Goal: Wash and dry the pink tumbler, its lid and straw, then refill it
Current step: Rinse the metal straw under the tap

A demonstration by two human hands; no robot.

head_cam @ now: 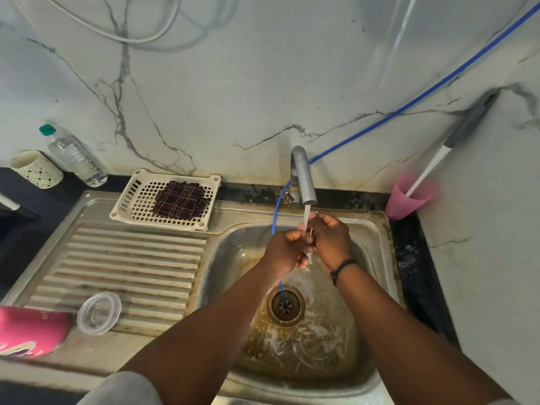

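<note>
Both hands are together under the tap (304, 176), in the middle of the frame, with water running onto them. The left hand (285, 252) and the right hand (331, 241) are curled round a thin clear straw (309, 252) held between them (it is hard to see, so the exact hold is not plain). They are over the sink (377, 258), above the drain (285, 306).

At the lower left edge, the pink tumbler (30, 331) lies on its side on the ridged metal board (131, 273). Its clear lid (99, 313) lies flat just beside it.

A white basket (128, 200) left of the tap holds a dark checked cloth (181, 200). A blue hose (409, 100) runs from the upper right down into the drain.
</note>
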